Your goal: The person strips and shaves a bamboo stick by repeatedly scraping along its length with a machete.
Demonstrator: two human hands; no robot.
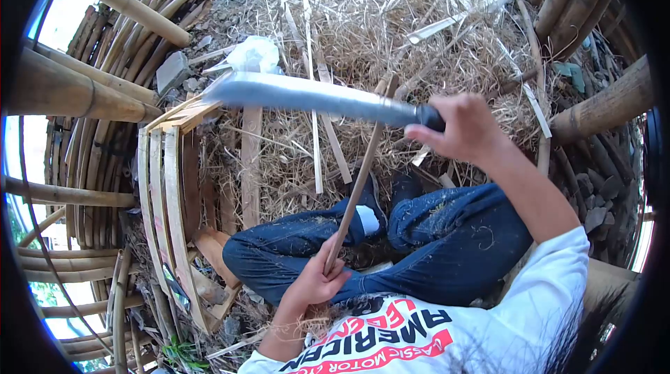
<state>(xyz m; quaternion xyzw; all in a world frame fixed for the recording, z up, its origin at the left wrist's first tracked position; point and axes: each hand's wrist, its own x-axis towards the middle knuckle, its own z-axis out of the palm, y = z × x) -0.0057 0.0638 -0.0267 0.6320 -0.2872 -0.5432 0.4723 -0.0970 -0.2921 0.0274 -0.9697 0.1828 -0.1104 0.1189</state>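
Observation:
My right hand grips the black handle of a large machete, whose broad blade points left and is slightly blurred. The blade lies across the upper part of a thin bamboo strip; whether it touches the strip I cannot tell. Around the strip's lower end, just above my lap, my left hand is closed. The strip slants up and to the right, between my bent knees.
A slatted wooden crate stands at the left, with a white plastic bag beyond it. Shavings and loose strips cover the ground ahead. Thick bamboo poles rise on both sides.

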